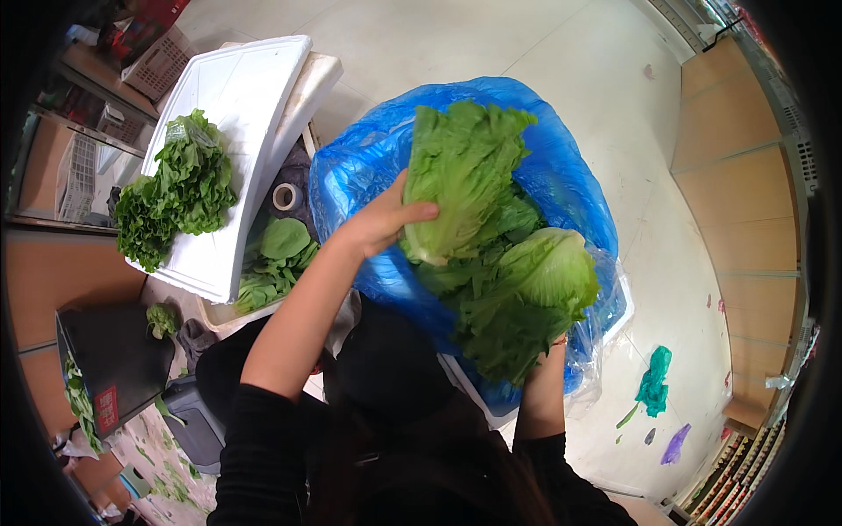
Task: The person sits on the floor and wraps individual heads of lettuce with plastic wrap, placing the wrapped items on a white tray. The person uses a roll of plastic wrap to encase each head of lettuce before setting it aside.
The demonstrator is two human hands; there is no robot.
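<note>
My left hand (385, 223) grips a head of green leafy lettuce (460, 177), thumb across its pale ribs. This lettuce is held over a blue plastic bag (566, 164) that lines a white box (621, 299). Lower right, a second lettuce head (546, 269) shows its rounded pale-green side above darker leaves (506, 335). My right hand (547, 358) reaches in under those leaves; its fingers are hidden, so its hold cannot be made out. More greens (520, 214) lie deeper in the bag, partly covered by the two heads.
Left, bunches of leafy lettuce (194, 174) rest on a white foam lid (263, 98). Beside it are a tape roll (287, 196) and loose greens (279, 263) in a box. A grey plastic stool (194, 421) stands near my legs. Green plastic scrap (654, 381) lies on the floor, right.
</note>
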